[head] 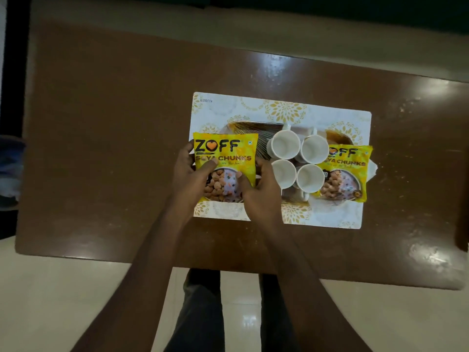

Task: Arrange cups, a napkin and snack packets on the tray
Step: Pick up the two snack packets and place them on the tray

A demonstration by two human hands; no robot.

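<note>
Patterned placemat [253,105] on brown table [114,148]

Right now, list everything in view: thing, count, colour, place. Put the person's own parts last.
Table: one, brown, fills the view.
Placemat: one, white with gold flowers, on the table.
Tray: one, gold-striped, on the placemat, mostly covered.
Cups: four, white, clustered at the tray's middle.
Napkin: one, white, under the right packet.
Left packet: one, yellow, at the tray's left end, held by both hands.
Right packet: one, yellow, at the tray's right end.
Left hand: grips the left packet.
Right hand: grips the same packet.
</note>
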